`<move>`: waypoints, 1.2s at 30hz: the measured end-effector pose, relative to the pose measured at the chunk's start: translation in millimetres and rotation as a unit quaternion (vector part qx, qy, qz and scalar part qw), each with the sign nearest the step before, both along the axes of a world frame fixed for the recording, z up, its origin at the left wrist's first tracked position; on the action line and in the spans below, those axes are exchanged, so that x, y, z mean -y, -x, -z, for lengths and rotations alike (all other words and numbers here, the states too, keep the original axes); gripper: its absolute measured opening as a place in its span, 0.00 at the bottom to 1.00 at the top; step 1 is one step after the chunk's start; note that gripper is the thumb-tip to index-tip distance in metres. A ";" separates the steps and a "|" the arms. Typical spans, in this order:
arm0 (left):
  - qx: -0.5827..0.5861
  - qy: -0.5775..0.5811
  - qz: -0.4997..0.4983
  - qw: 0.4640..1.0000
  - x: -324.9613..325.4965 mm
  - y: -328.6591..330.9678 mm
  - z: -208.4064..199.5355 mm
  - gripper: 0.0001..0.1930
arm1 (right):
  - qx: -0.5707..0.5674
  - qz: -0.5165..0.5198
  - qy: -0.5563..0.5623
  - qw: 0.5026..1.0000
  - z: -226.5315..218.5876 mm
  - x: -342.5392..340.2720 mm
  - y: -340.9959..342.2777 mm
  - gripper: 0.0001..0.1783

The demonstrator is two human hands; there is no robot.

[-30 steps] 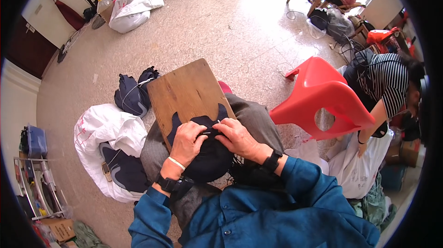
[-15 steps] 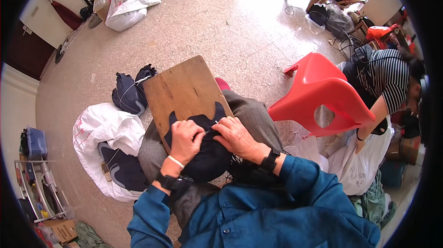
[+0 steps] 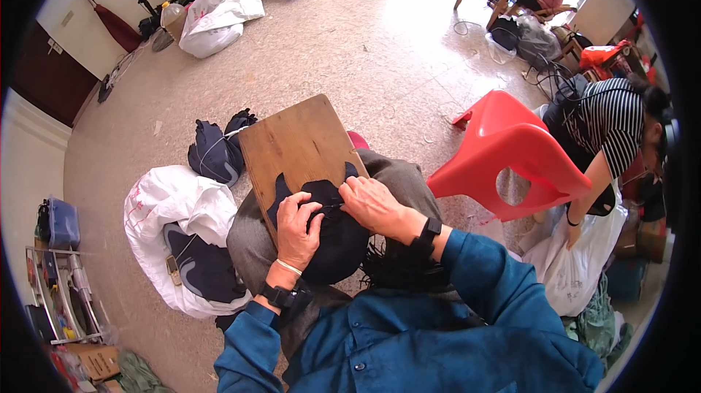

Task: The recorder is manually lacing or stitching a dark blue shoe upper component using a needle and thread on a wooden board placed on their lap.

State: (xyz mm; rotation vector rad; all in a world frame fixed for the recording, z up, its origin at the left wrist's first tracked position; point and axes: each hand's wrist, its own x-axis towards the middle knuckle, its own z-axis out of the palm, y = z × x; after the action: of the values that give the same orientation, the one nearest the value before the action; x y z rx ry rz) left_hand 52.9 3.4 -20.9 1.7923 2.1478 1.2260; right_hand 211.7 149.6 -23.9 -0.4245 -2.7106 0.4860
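A wooden board (image 3: 299, 137) rests across my lap, tilted, with a dark navy fabric piece (image 3: 332, 247) on its near end. Two curved points of that piece stick up over the wood, much like a cut shoe upper. My left hand (image 3: 298, 236) is at its left part, thumb and forefinger bent together on the cloth. On the upper right part, my right hand (image 3: 374, 207) pinches the fabric with bunched fingers. A thread or needle between the fingertips is too small to make out. Black fringe or loose threads (image 3: 380, 265) hang beside my right thigh.
Left of my knees lie a tied bundle of dark pieces (image 3: 212, 152) and a white sack (image 3: 179, 192) with more dark pieces (image 3: 204, 261). A red plastic stool (image 3: 504, 152) stands to the right, where a person in a striped shirt (image 3: 613, 123) bends over a white bag (image 3: 577, 269).
The view has shifted slightly, so the surroundings sit a little further right and lower. My left fingers have spread a bit from their tight bunch. My right hand stays on the fabric.
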 end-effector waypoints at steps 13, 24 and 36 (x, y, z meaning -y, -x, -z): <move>0.009 0.004 -0.055 0.998 -16.3 -9.1 12.0 0.07 | 0.189 -0.126 -0.236 0.945 -10.7 -7.4 18.5 0.10; 0.016 0.000 -0.073 0.997 -14.1 -8.3 14.2 0.08 | 0.123 -0.155 -0.030 0.980 -16.2 -26.2 -6.8 0.12; 0.015 -0.022 -0.055 0.998 -19.4 -6.4 16.4 0.07 | 0.227 -0.153 -0.219 0.937 -15.0 -16.5 12.8 0.10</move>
State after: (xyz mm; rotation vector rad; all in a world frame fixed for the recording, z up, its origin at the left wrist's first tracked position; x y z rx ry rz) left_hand 59.3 22.8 -37.3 1.6807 2.2455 1.3265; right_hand 198.9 166.1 -8.9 0.0182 -3.2258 -0.1818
